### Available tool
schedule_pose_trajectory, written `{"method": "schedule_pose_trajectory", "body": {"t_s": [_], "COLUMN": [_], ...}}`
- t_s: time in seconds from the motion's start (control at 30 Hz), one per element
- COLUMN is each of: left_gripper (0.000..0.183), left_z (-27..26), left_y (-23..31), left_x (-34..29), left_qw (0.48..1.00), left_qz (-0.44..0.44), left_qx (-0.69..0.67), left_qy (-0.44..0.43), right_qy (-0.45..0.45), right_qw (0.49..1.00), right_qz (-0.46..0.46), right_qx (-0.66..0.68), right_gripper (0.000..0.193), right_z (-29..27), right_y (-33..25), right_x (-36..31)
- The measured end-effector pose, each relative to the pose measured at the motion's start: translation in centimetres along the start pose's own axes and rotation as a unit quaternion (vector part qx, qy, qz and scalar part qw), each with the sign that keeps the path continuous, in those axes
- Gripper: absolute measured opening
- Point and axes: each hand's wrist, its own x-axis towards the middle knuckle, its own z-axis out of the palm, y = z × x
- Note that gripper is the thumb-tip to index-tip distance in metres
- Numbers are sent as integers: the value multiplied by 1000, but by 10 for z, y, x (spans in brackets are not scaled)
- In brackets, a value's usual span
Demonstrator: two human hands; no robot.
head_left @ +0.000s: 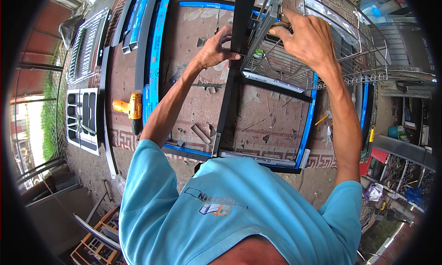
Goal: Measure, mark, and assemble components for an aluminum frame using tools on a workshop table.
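My left hand (212, 50) is at the left edge of a black metal bar (227, 110), with its thumb pressed on the bar and its fingers curled beside it. A wire basket (340, 67) stands right of the bar, with a grey metal rail (267, 27) along its near-bar side. Over the basket, my right hand (311, 41) is closed in a pinch close to that rail. What its fingers hold is hidden. The bar runs down the middle of a black frame with blue film (309, 120) on its edges.
A yellow cordless drill (133, 106) lies left of the frame, near long blue-wrapped profiles (156, 53). Farther left are a wire rack (88, 48) and a cutlery tray (83, 120). A yellow pencil (321, 120) and metal offcuts (200, 133) lie about the frame.
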Motion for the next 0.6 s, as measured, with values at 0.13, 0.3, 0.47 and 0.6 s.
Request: {"method": "schedule_pose_trajectory", "body": {"t_s": [0.13, 0.3, 0.47, 0.6], "left_gripper": [75, 72, 36, 58], "left_z": [-1, -6, 1, 12], "left_y": [2, 2, -46, -99], "left_x": [1, 0, -9, -9], "left_qw": [1000, 997, 995, 986], "left_qz": [-10, -33, -49, -102], "left_qx": [-6, 39, 18, 88], "left_qy": [-23, -65, -82, -94], "right_qy": [-3, 9, -62, -30], "right_qw": [1000, 1000, 997, 998], "right_qz": [5, 13, 36, -6], "right_qx": [7, 11, 8, 54], "right_gripper": [21, 23, 25, 23], "right_z": [1, 5, -9, -4], "right_y": [1, 4, -3, 6], "right_x": [-1, -4, 6, -2]}}
